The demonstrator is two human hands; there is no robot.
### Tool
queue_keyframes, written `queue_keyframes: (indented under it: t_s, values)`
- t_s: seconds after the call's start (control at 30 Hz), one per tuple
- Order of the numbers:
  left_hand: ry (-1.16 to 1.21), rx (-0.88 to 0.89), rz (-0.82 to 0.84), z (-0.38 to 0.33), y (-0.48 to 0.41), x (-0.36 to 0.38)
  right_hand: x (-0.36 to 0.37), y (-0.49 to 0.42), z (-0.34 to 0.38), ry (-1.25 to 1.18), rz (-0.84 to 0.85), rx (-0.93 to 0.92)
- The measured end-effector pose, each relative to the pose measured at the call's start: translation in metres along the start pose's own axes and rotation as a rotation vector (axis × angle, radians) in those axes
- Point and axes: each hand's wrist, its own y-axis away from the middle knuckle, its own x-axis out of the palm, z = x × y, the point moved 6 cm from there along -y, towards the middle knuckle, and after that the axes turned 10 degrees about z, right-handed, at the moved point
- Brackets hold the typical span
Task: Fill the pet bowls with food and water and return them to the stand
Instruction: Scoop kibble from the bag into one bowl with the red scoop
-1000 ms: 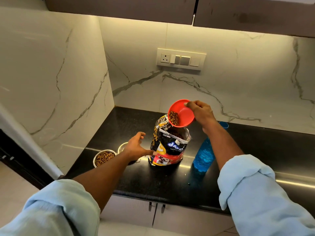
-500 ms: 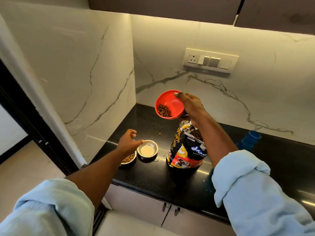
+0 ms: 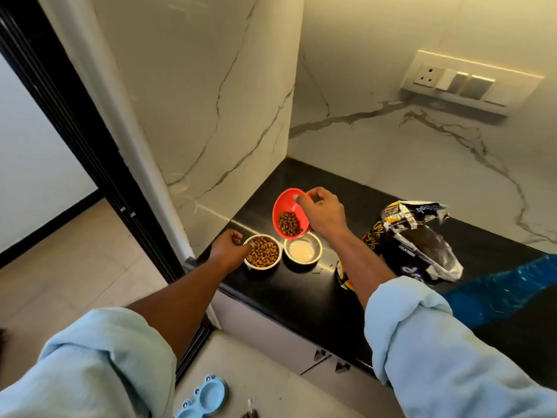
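Mid-frame, the right hand [image 3: 322, 215] pinches the scoop [image 3: 285, 200] by its rim, tilted above two bowls. The left hand [image 3: 227, 248] grips the kibble bowl [image 3: 262, 252] by its rim. Pour slowly leftward, sparing the empty bowl [image 3: 303, 251], likely meant for water.

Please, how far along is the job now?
Done: the kibble bowl holds food. In hand: the right hand tilts the red scoop of kibble above the bowls; the left hand holds the filled bowl's rim. Left: the second bowl has no kibble, and the blue stand lies empty on the floor.
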Motion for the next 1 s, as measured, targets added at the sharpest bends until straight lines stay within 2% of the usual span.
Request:
queue_keyframes:
  t_s: [0.17,0.4,0.53,0.7,1.0]
  values:
    - [0.039,-0.099,-0.013,0.033,-0.008,-0.001,0.041,-0.001,-0.026,0.126,0.047,-0.031]
    - [0.145,-0.174,0.037,0.053,-0.009,0.003,0.079,-0.003,-0.036,0.277,0.023,-0.071]
    - [0.161,-0.178,0.070,0.056,-0.010,0.003,0.092,-0.005,-0.032,0.385,0.032,-0.159]
    - [0.154,-0.170,0.105,0.057,-0.008,0.006,0.096,-0.005,-0.033,0.416,-0.035,-0.189]
    - [0.195,-0.162,0.145,0.059,-0.004,0.010,0.090,-0.003,-0.023,0.531,-0.055,-0.403]
